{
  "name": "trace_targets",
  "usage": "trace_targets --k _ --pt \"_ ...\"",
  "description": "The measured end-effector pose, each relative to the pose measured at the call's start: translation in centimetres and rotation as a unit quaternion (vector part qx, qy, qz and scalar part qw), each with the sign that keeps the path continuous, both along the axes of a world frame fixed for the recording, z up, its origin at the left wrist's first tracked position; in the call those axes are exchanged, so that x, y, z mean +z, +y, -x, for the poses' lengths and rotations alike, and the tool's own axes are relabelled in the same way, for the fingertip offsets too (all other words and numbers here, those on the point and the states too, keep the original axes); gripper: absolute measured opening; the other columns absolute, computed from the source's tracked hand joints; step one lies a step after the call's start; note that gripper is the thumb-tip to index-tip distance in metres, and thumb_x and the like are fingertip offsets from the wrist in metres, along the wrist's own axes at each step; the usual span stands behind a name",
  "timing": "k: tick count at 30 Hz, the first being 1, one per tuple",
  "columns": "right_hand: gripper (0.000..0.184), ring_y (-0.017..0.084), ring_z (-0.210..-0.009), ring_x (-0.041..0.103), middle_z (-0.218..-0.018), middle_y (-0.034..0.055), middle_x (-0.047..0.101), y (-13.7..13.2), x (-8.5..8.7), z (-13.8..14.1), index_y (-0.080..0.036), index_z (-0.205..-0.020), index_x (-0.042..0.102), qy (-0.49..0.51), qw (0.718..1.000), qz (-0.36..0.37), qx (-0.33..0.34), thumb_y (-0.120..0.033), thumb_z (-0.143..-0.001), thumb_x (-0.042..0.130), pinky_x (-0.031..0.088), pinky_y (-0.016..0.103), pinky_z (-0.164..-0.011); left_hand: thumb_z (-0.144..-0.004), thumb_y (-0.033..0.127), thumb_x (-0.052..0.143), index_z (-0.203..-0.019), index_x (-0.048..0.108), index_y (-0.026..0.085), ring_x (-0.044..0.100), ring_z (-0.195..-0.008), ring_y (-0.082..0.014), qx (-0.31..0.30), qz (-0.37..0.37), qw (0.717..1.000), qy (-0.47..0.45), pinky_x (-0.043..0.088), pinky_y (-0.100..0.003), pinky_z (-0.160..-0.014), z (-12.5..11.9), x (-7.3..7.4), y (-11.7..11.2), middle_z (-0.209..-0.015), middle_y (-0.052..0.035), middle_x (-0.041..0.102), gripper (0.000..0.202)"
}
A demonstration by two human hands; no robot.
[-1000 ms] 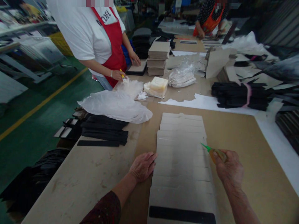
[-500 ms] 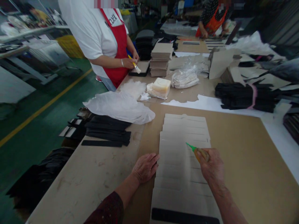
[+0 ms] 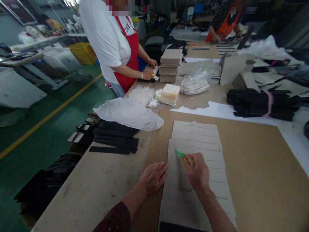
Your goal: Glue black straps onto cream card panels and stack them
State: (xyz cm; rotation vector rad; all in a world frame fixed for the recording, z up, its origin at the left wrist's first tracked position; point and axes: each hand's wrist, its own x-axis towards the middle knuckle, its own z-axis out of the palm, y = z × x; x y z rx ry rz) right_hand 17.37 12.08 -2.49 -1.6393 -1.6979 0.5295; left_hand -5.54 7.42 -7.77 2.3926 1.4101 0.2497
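A row of overlapping grey cardboard pieces (image 3: 196, 141) runs away from me over the brown board. In my right hand (image 3: 199, 172) is a small amber glue bottle (image 3: 188, 160) with a green nozzle, its tip over the left part of the pieces. My left hand (image 3: 154, 177) lies flat, fingers stretched out, the fingertips at the left edge of the row. A black strip (image 3: 181, 227) lies across the near end, partly cut off by the frame.
Several black strips (image 3: 116, 137) lie at the left under a white plastic sheet (image 3: 130, 112). Beyond are a yellowish block (image 3: 170, 93), a cardboard stack (image 3: 171, 64) and a banded black bundle (image 3: 260, 102). A co-worker in a red apron (image 3: 130, 58) stands at the far left.
My right hand has moved left with the glue bottle, the nozzle going from the middle of the pieces toward their left edge. My left hand stays at that edge. The view has shifted slightly.
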Motion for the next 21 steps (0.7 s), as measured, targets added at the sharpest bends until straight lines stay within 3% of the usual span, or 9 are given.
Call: trace_targets --k 9,17,21 --pt "0.03 0.018 -0.074 0.055 -0.084 0.0023 0.056 0.0 0.1 -2.4 -0.022 -0.088 0.06 -0.018 0.999 0.015 -0.038 -0.051 -0.094 0.052 0.041 0.031 -0.065 -0.097 0.032 0.048 -0.141 0.048 0.022 0.06 -0.112 -0.0248 0.002 0.002 1.0 -0.006 0.051 -0.042 -0.098 0.0 0.3 0.0 -0.132 -0.0084 0.061 0.045" --pt "0.021 0.018 -0.077 0.056 -0.084 0.0016 0.058 0.3 -0.1 0.4 -0.022 -0.087 0.062 0.049 0.998 0.028 0.009 -0.042 -0.093 0.056 0.044 0.03 -0.07 -0.098 0.032 0.048 -0.139 0.05 0.021 0.06 -0.11 -0.0245 0.006 -0.003 1.0 0.004 0.051 -0.042 -0.098 -0.1 0.5 0.1 -0.13 -0.0086 0.061 0.043" --pt "0.023 0.018 -0.076 0.056 -0.084 0.0015 0.059 0.9 0.0 -0.3 -0.021 -0.089 0.063 0.085 0.994 0.032 -0.055 -0.044 -0.09 0.059 0.044 0.03 -0.069 -0.097 0.032 0.048 -0.14 0.049 0.021 0.061 -0.109 -0.024 0.0 -0.005 1.0 -0.006 0.051 -0.041 -0.097 0.0 0.4 0.0 -0.129 -0.0088 0.061 0.044"
